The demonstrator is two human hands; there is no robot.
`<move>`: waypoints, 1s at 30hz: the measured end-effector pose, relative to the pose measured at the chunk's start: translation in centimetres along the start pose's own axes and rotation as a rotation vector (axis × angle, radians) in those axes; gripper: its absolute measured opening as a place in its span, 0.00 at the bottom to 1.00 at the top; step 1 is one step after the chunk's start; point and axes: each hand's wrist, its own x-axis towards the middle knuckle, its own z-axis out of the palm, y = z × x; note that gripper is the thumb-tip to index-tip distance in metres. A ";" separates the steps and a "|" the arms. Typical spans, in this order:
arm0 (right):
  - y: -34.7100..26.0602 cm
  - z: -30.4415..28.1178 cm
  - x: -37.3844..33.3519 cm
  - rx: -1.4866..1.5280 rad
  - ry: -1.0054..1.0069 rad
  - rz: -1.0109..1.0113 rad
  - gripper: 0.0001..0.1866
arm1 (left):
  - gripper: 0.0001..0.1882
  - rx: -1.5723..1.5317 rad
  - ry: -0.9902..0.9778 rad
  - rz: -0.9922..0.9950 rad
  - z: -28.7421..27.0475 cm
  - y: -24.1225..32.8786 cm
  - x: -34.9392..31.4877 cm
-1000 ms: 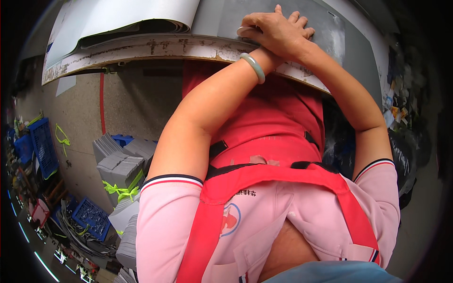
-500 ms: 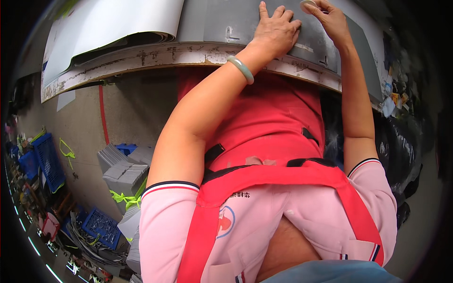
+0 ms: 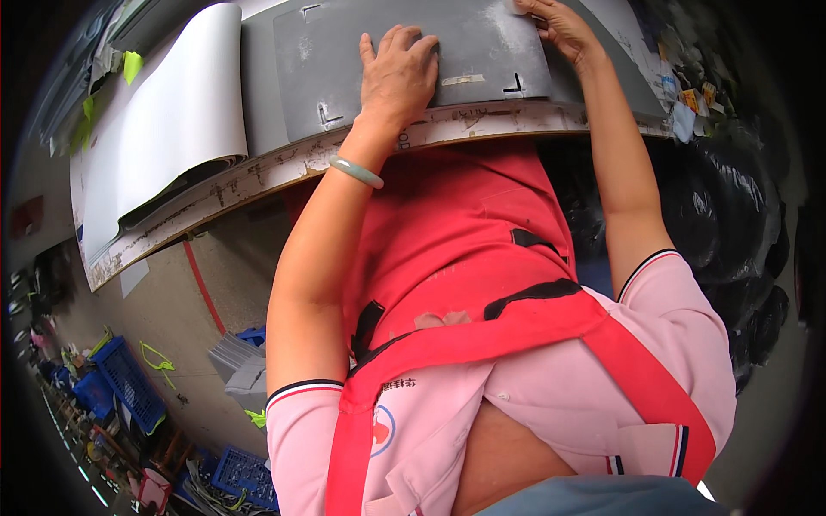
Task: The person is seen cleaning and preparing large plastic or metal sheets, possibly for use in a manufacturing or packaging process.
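Note:
A dark grey sheet [image 3: 361, 64] with L-shaped corner marks lies on the worktable in front of me. My left hand [image 3: 399, 76] rests flat on it, fingers spread and holding nothing; a pale green bangle [image 3: 356, 172] circles that wrist. Toward the sheet's right side, my right hand [image 3: 561, 33] has its fingers pinched at a whitish powdery smear [image 3: 514, 26]. The small pale disc seen in those fingers a moment earlier is mostly hidden now, at the picture's upper edge. A short light strip [image 3: 463, 80] sits near the sheet's front edge.
A large curled white sheet [image 3: 185, 95] covers the table's left part. The worn table edge [image 3: 284, 159] runs just before my red apron [image 3: 456, 224]. Black plastic bags [image 3: 714, 206] stand at the right; blue crates [image 3: 129, 383] and grey stacked pieces [image 3: 243, 365] are on the floor at left.
The view has swung, so the table shows more fully. My right hand has come down toward the grey sheet's white smear. My left hand stays flat on the sheet.

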 end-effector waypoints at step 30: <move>-3.5 -5.5 0.6 0.822 0.078 -0.354 0.25 | 0.16 -0.145 -0.373 0.218 -5.9 1.8 -0.4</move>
